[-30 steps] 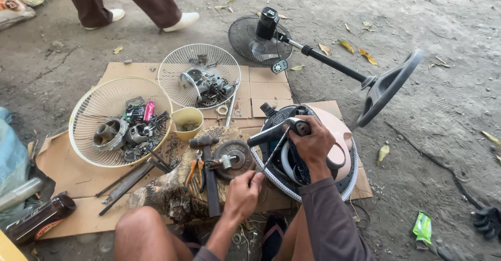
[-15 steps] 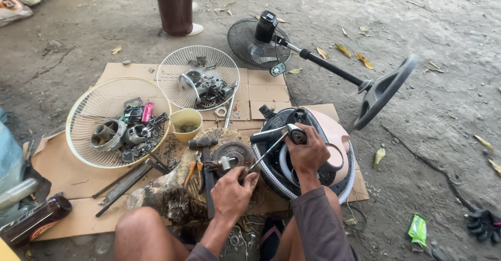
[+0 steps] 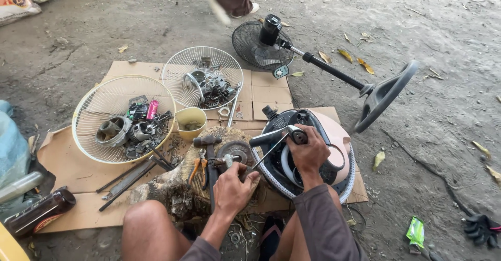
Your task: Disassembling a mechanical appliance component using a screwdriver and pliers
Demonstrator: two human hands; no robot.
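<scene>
The right hand [image 3: 309,149] is clamped on a tool handle [image 3: 271,137], its thin shaft [image 3: 269,154] angled toward a small part [image 3: 228,161] pinched in the left hand [image 3: 233,185] on the stump [image 3: 172,185]. If the shaft slips, it could jab those fingers or flick the part into the dirt.

left hand [image 3: 233,187]: bare, no glove, ring or watch
right hand [image 3: 309,152]: bare as well
sleeves: dark grey-brown long sleeves, soft creased cloth, reaching down to both wrists
legs: knees bare (whatever is worn above them lies outside the head view)
</scene>
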